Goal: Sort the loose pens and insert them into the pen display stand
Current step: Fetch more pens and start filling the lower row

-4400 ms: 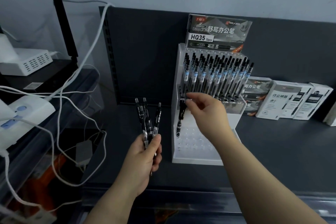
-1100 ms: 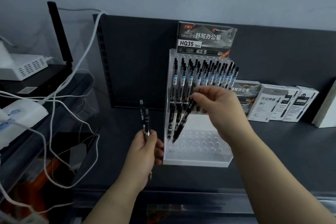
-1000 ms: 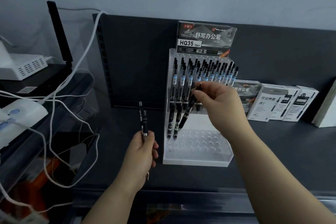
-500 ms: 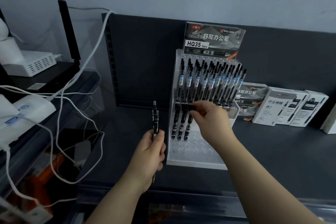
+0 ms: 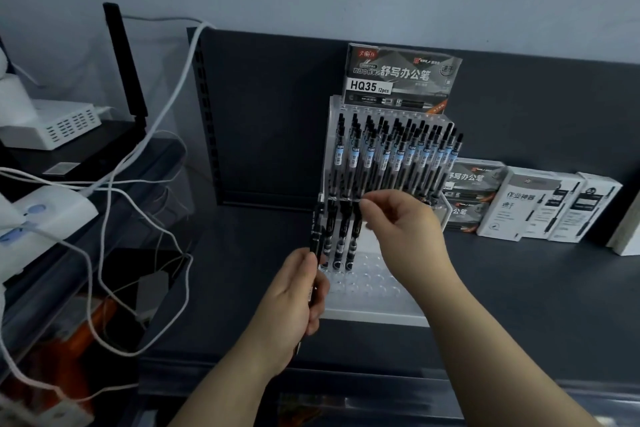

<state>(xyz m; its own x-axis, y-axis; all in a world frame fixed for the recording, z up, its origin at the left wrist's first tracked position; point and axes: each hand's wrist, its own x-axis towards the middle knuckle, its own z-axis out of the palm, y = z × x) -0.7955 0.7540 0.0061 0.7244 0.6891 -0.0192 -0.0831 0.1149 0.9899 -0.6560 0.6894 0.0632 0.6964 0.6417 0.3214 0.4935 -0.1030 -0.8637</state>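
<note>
A clear pen display stand [image 5: 377, 302] sits on a dark shelf under an HQ35 header card [image 5: 401, 78]. Several black pens [image 5: 398, 156] fill its upper tier. Three black pens [image 5: 343, 236] stand at the left of the lower tier, and the holes to their right are bare. My right hand [image 5: 405, 225] pinches the top of the rightmost of these three pens [image 5: 355, 236]. My left hand [image 5: 294, 302] grips two loose black pens [image 5: 316, 229] upright, right against the stand's left edge.
Boxes of pens [image 5: 533, 204] line the shelf to the right of the stand. White cables [image 5: 114, 184], a white router [image 5: 52, 125] and a black antenna [image 5: 124, 59] crowd the left side. The shelf's front edge [image 5: 346, 374] runs under my forearms.
My right hand set a third pen into the lower row and still touches its top. My left hand moved right, up against the stand, and it holds fewer pens than 4.4 s ago.
</note>
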